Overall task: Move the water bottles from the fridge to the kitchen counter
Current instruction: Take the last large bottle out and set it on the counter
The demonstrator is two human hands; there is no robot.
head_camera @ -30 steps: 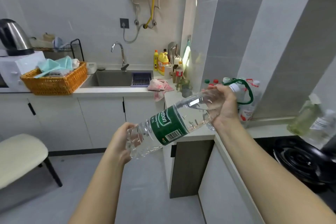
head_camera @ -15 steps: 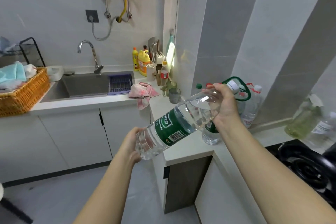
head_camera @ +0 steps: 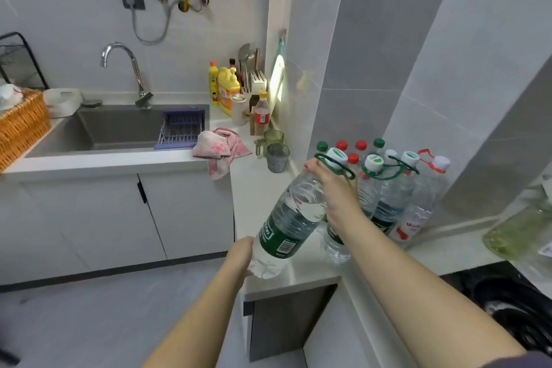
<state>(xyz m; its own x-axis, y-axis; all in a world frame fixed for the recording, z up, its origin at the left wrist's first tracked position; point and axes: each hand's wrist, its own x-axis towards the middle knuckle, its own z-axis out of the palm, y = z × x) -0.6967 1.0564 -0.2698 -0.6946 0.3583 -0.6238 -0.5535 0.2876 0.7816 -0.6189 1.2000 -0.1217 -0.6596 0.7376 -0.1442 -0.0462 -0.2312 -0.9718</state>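
A large clear water bottle (head_camera: pixel 291 222) with a green label is tilted, its base low over the front of the white kitchen counter (head_camera: pixel 260 188). My right hand (head_camera: pixel 331 188) grips its neck near the cap with the green carry loop. My left hand (head_camera: pixel 242 257) cups the bottle's base from the left. Several more water bottles (head_camera: pixel 391 188) with red, green and white caps stand in a cluster against the tiled wall, just right of the held bottle.
Two small cups (head_camera: pixel 276 152) and a pink cloth (head_camera: pixel 221 146) lie on the counter beyond the bottle. A sink (head_camera: pixel 119 128) with a purple rack and tap lies to the left, a wicker basket (head_camera: pixel 21 125) at far left, a black stove (head_camera: pixel 513 305) at right.
The bottle has swung from nearly level toward upright and come down over the counter, with both hands still on it. The view has dropped and moved closer to the counter.
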